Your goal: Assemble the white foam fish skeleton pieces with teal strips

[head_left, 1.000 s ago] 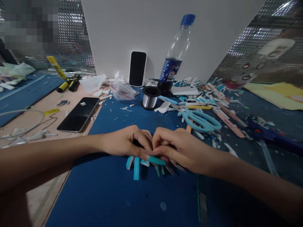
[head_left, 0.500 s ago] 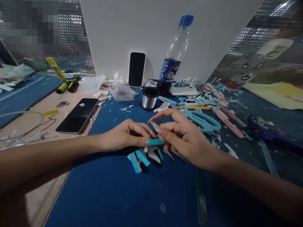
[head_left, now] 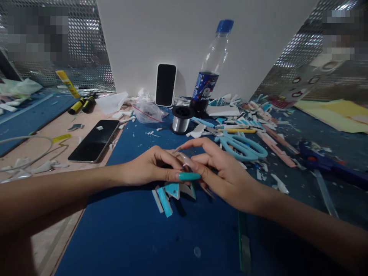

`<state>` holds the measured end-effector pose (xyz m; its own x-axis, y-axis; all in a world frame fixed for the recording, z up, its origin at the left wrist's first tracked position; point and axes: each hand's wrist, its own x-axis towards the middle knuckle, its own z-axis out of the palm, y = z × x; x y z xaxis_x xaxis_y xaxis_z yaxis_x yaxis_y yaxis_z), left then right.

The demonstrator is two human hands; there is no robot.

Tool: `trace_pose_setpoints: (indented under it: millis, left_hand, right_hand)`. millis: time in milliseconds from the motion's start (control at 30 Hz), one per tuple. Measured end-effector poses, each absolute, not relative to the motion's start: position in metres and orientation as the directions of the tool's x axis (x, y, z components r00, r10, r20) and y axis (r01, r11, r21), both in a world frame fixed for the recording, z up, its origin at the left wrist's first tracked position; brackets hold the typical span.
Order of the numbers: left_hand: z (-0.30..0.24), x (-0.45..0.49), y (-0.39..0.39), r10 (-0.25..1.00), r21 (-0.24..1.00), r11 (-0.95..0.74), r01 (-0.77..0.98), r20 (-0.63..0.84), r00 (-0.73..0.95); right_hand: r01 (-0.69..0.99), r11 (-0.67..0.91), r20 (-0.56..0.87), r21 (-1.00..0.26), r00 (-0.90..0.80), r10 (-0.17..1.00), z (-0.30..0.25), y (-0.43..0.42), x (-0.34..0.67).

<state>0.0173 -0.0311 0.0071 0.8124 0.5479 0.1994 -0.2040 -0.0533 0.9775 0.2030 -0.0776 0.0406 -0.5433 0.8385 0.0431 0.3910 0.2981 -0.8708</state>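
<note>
Foam strips point(head_left: 165, 195), teal and white, lay in a small cluster on the blue mat point(head_left: 138, 230), just below both hands. Left hand point(head_left: 149, 168) curled, fingertips pinched together; what it gripped could not be told. Right hand point(head_left: 227, 172) half open, fingers touching the left's. Scissors point(head_left: 241, 145) lay beyond.

Open blue mat point(head_left: 138, 237) is left in front; farther back, passage is blocked by scissors point(head_left: 241, 145), spool point(head_left: 180, 119) and bottle point(head_left: 211, 69).
</note>
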Motion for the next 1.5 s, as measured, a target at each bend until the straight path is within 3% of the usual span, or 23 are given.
trace_pose_setpoints:
  millis: [333, 700, 933, 1500]
  left_hand:
    - [0.006, 0.016, -0.031, 0.480, 0.988, 0.018, -0.152, 0.125, 0.868]
    - [0.007, 0.014, -0.030, 0.607, 0.992, -0.035, -0.120, 0.117, 0.786]
    - [0.003, 0.015, -0.028, 0.594, 0.979, 0.047, -0.196, 0.131, 0.794]
    - [0.003, 0.014, -0.026, 0.588, 0.983, 0.106, -0.150, 0.059, 0.806]
  right_hand:
    - [0.502, 0.465, 0.156, -0.729, -0.540, 0.827, 0.037, -0.077, 0.202]
    - [0.529, 0.574, 0.349, -0.625, -0.468, 0.812, 0.048, -0.072, 0.211]
    - [0.458, 0.477, 0.197, -0.750, -0.534, 0.822, 0.058, -0.064, 0.218]
    - [0.424, 0.496, 0.198, -0.758, -0.575, 0.794, 0.053, -0.065, 0.216]
